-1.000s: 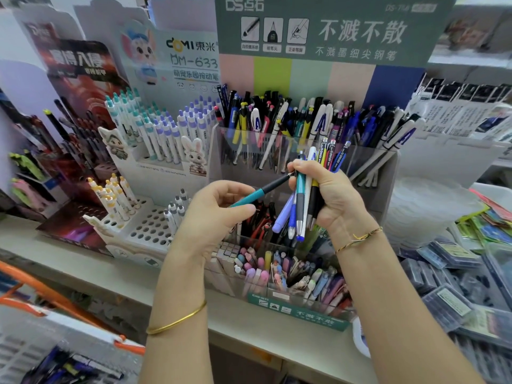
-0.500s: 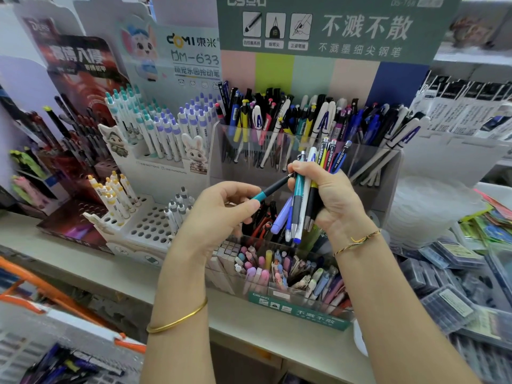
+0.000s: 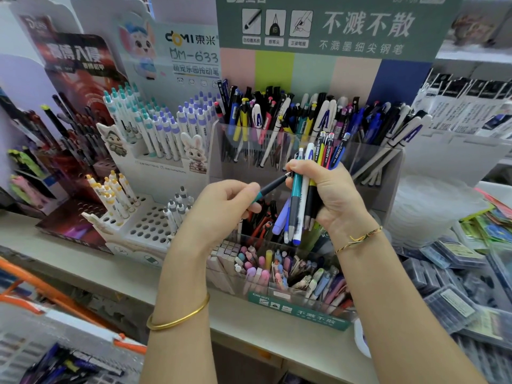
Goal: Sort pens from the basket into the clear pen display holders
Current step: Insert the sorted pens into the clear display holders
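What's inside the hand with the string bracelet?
A bunch of pens, teal, white, yellow and purple. The right hand grips them and hides parts of some.

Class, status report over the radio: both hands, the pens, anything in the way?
Left hand pinches teal-black pen. Right hand grips pen bundle. Nothing between hands and clear holder; compartments crowded.

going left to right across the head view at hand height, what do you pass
red stand → white holed stand → left hand → teal-grip pen pinched in it → right hand gripping a pen bundle → translucent plastic stack
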{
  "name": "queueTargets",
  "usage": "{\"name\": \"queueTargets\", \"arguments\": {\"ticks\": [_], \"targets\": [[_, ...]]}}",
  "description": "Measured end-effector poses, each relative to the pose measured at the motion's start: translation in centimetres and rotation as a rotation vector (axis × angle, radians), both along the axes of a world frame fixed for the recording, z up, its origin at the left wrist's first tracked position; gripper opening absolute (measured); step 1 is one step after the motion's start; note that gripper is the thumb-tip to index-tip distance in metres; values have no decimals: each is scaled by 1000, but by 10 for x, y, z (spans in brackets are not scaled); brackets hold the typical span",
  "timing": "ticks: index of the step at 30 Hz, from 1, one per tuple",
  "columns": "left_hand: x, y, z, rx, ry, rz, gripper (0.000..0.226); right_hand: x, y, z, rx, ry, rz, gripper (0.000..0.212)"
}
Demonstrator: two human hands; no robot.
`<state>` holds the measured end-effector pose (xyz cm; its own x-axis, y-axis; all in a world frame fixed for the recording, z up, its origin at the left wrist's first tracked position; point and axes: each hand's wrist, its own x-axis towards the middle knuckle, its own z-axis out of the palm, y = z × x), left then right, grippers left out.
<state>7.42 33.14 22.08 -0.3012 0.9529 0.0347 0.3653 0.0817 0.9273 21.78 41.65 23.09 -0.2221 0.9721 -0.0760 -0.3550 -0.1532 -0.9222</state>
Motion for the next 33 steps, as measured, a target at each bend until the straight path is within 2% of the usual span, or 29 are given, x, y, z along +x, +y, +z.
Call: {"name": "queueTargets", "arguments": {"ticks": [2, 9, 14, 17, 22, 28, 30, 33], "targets": [[-1, 0, -2, 15, 25, 10, 20, 0, 0, 0, 12, -18, 5, 40], [-7, 0, -3, 110, 46, 84, 13, 1, 0, -3, 17, -43, 2, 22], [-6, 0, -4, 102, 27, 84, 13, -1, -1, -5, 66, -75, -20, 44], [-4, 0, -4, 103, 27, 97, 12, -2, 1, -8, 81, -118, -75, 50], [-1, -1, -1, 110, 117, 119, 14, -4, -3, -10, 96, -142, -137, 39], [0, 0, 4, 97, 323, 110, 13, -6, -6, -11, 113, -160, -141, 39], [0, 0, 4, 82, 324, 97, 14, -5, -5, -12, 119, -171, -144, 39], [3, -1, 4, 77, 220, 64, 10, -3, -4, -11, 140, -156, -96, 39]]}}
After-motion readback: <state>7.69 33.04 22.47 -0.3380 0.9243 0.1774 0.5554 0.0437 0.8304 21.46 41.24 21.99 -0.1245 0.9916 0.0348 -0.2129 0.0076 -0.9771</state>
